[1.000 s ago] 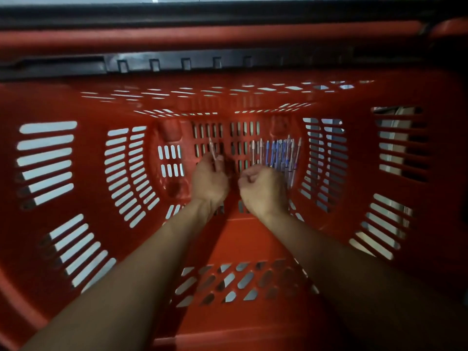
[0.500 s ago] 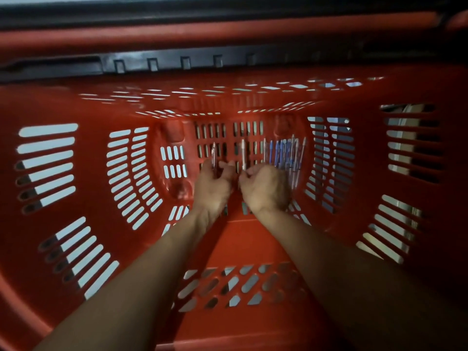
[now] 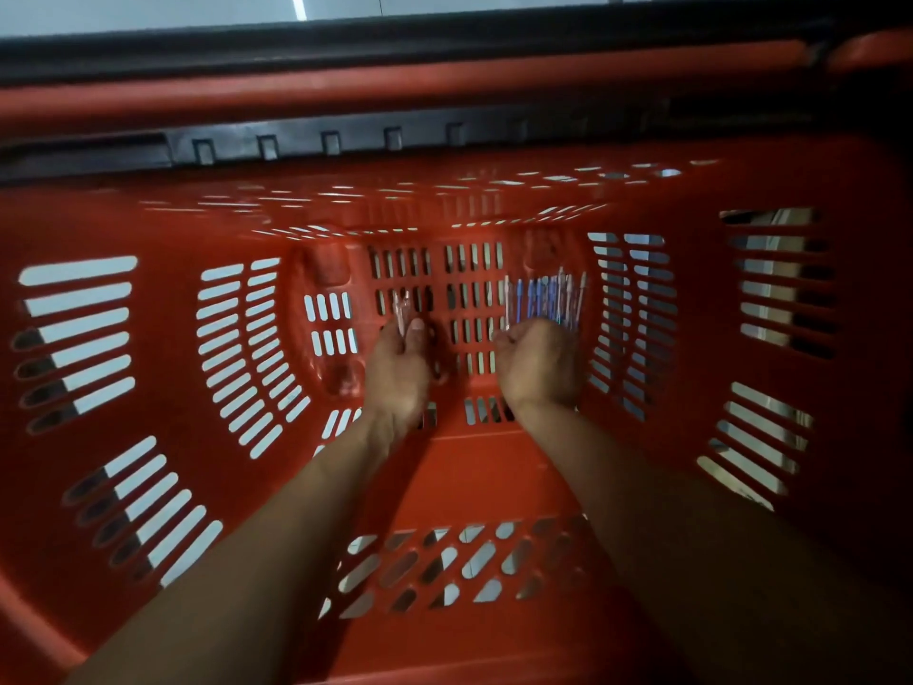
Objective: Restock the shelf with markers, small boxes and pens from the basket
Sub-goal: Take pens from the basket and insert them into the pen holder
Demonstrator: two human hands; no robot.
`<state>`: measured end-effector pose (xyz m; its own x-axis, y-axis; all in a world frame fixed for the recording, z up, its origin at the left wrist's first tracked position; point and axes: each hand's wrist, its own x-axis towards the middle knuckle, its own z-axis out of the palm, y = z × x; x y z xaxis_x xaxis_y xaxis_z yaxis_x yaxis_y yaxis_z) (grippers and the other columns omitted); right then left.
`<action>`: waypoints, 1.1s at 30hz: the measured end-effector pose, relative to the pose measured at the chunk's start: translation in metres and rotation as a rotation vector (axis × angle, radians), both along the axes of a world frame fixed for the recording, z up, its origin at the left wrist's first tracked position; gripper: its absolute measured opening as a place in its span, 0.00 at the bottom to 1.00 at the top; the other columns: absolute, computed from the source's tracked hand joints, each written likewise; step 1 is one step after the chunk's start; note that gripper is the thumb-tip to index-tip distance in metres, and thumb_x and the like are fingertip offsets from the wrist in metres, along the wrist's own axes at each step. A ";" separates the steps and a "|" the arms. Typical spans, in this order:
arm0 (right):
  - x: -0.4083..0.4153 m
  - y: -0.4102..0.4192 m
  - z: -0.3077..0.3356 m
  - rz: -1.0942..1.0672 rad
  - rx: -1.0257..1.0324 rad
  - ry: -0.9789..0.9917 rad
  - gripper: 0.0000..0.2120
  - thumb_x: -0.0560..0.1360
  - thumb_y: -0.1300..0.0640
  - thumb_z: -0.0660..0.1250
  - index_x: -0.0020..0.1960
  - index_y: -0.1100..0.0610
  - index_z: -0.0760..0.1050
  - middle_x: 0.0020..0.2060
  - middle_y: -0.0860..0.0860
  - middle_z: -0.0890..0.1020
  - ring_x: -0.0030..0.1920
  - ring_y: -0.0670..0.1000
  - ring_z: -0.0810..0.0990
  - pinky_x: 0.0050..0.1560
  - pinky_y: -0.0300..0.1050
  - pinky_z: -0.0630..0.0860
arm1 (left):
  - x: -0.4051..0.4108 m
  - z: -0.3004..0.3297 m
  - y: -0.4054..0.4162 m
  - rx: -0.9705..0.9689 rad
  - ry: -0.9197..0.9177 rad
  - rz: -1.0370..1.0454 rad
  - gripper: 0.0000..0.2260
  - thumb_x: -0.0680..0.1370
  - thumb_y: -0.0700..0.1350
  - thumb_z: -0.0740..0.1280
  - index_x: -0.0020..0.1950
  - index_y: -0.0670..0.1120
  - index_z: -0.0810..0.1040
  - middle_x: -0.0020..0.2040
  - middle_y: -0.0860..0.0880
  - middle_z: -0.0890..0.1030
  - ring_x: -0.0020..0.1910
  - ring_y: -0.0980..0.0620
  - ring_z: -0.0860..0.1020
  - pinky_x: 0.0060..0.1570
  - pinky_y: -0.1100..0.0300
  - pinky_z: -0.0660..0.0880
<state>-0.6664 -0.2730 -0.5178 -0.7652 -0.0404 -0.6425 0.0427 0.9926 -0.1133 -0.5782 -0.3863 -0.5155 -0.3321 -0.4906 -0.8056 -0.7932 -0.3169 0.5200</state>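
Pens at the bottom of the red basket, hands now apart

The pens (image 3: 543,299) lie bunched on the basket (image 3: 163,368) floor at its right side. The right hand (image 3: 538,368) has shifted right onto them, fingers curled at their near ends; its grip is hidden. The left hand (image 3: 400,373) pinches a clear pen (image 3: 401,309), as before.
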 end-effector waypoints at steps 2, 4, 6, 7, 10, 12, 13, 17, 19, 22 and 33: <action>0.000 0.000 -0.005 0.029 0.086 0.048 0.13 0.79 0.45 0.69 0.48 0.55 0.85 0.42 0.53 0.85 0.44 0.54 0.85 0.37 0.39 0.72 | -0.002 -0.001 0.001 0.024 -0.005 0.032 0.16 0.88 0.45 0.57 0.57 0.33 0.77 0.40 0.42 0.79 0.26 0.64 0.75 0.28 0.70 0.71; 0.004 -0.002 -0.009 0.027 0.155 0.106 0.14 0.79 0.44 0.69 0.50 0.54 0.85 0.43 0.52 0.86 0.45 0.53 0.85 0.37 0.40 0.73 | -0.004 0.000 0.002 0.033 -0.019 0.053 0.16 0.88 0.45 0.58 0.57 0.33 0.78 0.40 0.44 0.79 0.26 0.65 0.75 0.28 0.71 0.71; 0.008 -0.003 -0.011 0.029 0.192 0.125 0.13 0.80 0.46 0.67 0.50 0.54 0.85 0.43 0.51 0.86 0.45 0.53 0.85 0.38 0.41 0.76 | -0.004 0.002 0.003 0.031 -0.027 0.059 0.16 0.88 0.45 0.59 0.56 0.33 0.79 0.39 0.44 0.79 0.25 0.65 0.75 0.27 0.71 0.71; 0.008 -0.003 -0.011 0.021 0.173 0.110 0.12 0.79 0.47 0.66 0.49 0.54 0.85 0.43 0.52 0.85 0.44 0.53 0.84 0.39 0.43 0.77 | -0.005 0.002 0.003 0.032 -0.035 0.052 0.16 0.88 0.46 0.59 0.56 0.34 0.79 0.39 0.43 0.79 0.26 0.62 0.75 0.27 0.70 0.71; 0.009 -0.008 0.001 -0.019 0.011 0.031 0.09 0.76 0.48 0.71 0.46 0.52 0.86 0.41 0.52 0.86 0.43 0.54 0.84 0.41 0.45 0.81 | -0.006 0.002 0.002 0.071 -0.014 0.073 0.16 0.86 0.46 0.62 0.54 0.32 0.78 0.38 0.42 0.79 0.33 0.52 0.76 0.29 0.65 0.73; 0.010 -0.013 0.013 -0.043 -0.135 -0.054 0.07 0.74 0.49 0.73 0.45 0.51 0.86 0.39 0.50 0.87 0.42 0.53 0.85 0.41 0.46 0.82 | -0.007 0.003 0.001 0.115 0.031 0.064 0.18 0.84 0.50 0.66 0.53 0.33 0.78 0.37 0.43 0.79 0.33 0.50 0.76 0.32 0.59 0.73; 0.012 -0.016 0.019 -0.035 -0.200 -0.113 0.06 0.74 0.49 0.73 0.44 0.51 0.85 0.39 0.49 0.87 0.41 0.52 0.85 0.42 0.46 0.82 | -0.007 0.003 0.001 0.129 0.047 0.051 0.19 0.83 0.52 0.68 0.53 0.33 0.78 0.37 0.44 0.80 0.34 0.50 0.76 0.34 0.57 0.74; 0.017 -0.015 0.038 0.051 -0.382 -0.262 0.07 0.75 0.54 0.69 0.40 0.53 0.82 0.34 0.46 0.85 0.36 0.46 0.84 0.41 0.48 0.82 | -0.005 0.000 0.002 0.132 0.013 -0.017 0.18 0.83 0.56 0.66 0.50 0.39 0.80 0.40 0.47 0.84 0.39 0.52 0.81 0.43 0.51 0.79; 0.013 -0.008 0.037 0.033 -0.347 -0.242 0.07 0.76 0.53 0.69 0.41 0.51 0.83 0.34 0.45 0.85 0.35 0.45 0.83 0.40 0.45 0.82 | -0.004 0.001 0.002 0.115 -0.021 -0.083 0.21 0.84 0.58 0.63 0.48 0.39 0.80 0.39 0.42 0.84 0.37 0.48 0.81 0.44 0.48 0.80; 0.003 0.004 0.023 -0.001 -0.207 -0.035 0.08 0.78 0.54 0.68 0.43 0.52 0.84 0.35 0.47 0.84 0.34 0.47 0.81 0.35 0.42 0.79 | -0.002 0.002 0.001 0.078 -0.028 -0.116 0.24 0.85 0.59 0.60 0.48 0.39 0.79 0.39 0.36 0.84 0.35 0.40 0.82 0.41 0.45 0.81; -0.001 0.006 -0.011 0.099 0.212 0.079 0.12 0.79 0.46 0.69 0.51 0.53 0.84 0.45 0.53 0.85 0.46 0.54 0.85 0.42 0.50 0.84 | -0.006 0.004 0.003 0.084 0.039 0.057 0.13 0.87 0.46 0.60 0.57 0.36 0.76 0.39 0.42 0.77 0.35 0.48 0.76 0.28 0.63 0.73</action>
<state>-0.6673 -0.2668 -0.5288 -0.8127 0.0112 -0.5826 -0.0569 0.9935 0.0986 -0.5842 -0.3834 -0.5112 -0.3371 -0.4412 -0.8317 -0.7527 -0.4044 0.5196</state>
